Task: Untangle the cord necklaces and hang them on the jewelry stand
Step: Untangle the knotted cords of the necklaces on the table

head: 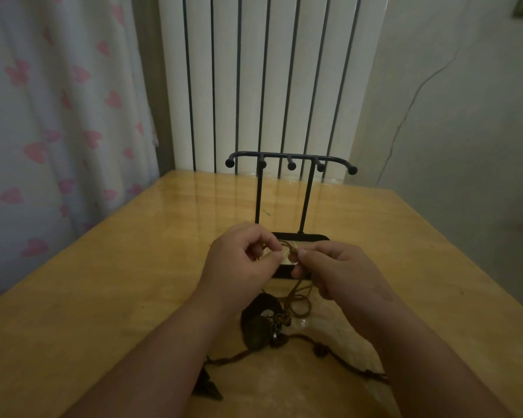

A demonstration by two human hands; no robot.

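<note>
A glossy, honey-coloured wooden tabletop filled the lower part of the view, its sheen catching pale streaks of light toward twelve o'clock. Beyond its far edge stood a white ribbed radiator with dark gaps between its columns. At ten o'clock hung a pale curtain printed with pink hearts. At two o'clock was a plain, greyish wall crossed by a thin dark line; whether crack or cable could not be told.

The black jewelry stand stood upright near the middle of the tabletop: two thin posts rose from a flat base and carried a crossbar with five ball-tipped pegs, all bare.

Just on the near side of the stand, over its base, the two hands met, raised a little above the tabletop. The left hand had its fingers curled, with thumb and forefinger pinching the tan cord necklace at a knotted bunch. The right hand, at three o'clock from it and almost touching, pinched the same bunch from the other side. From the pinch the tan cord hung down in loose loops toward six o'clock.

Below the hands, between the forearms, lay a dark round pendant with small metal rings just beside it. A dark cord necklace trailed across the near tabletop from eight o'clock to four o'clock, partly hidden under the right forearm.
</note>
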